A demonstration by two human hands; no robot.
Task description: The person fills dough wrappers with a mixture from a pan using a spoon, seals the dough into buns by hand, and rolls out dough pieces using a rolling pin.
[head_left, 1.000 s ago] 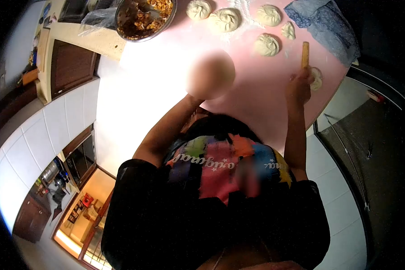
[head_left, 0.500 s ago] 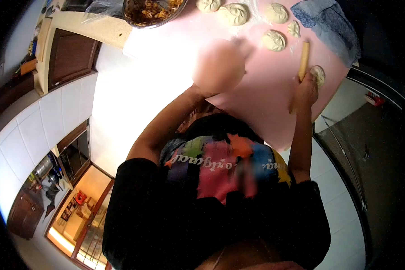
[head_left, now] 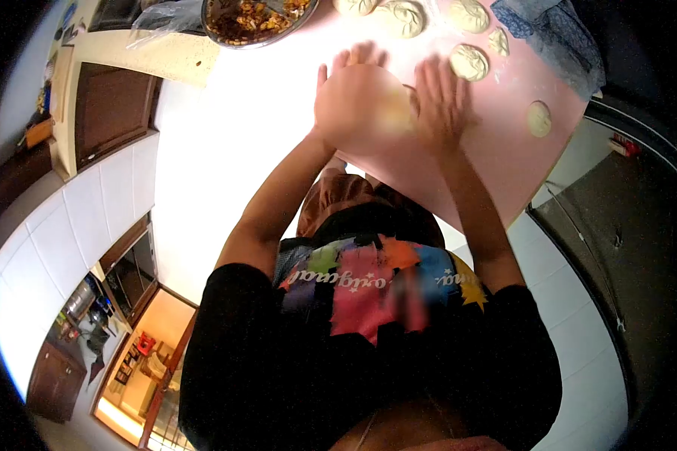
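My left hand [head_left: 359,74] lies over the pink work surface [head_left: 489,158] with its fingers stretched out and spread. A round blur covers much of its palm. Beside it on the right is my right hand [head_left: 440,105], flat, fingers extended. A pale yellowish patch [head_left: 396,113] shows between the two hands, too blurred to name. Just beyond the right fingertips sits a pleated dough bun [head_left: 469,62]. A small round of dough [head_left: 539,119] rests farther right, apart from both hands. The rolling pin cannot be made out now.
More pleated buns [head_left: 400,19] and a smaller dough piece [head_left: 499,41] are at the back. A bowl of chopped filling [head_left: 259,21] stands at the back left, near a clear plastic bag [head_left: 165,19]. Blue patterned cloth [head_left: 557,45] lies at the back right corner.
My right hand has left the dough round and the spot where it held the rolling pin, moving left beside my left hand. The pin is gone from that spot; the dough round stays.
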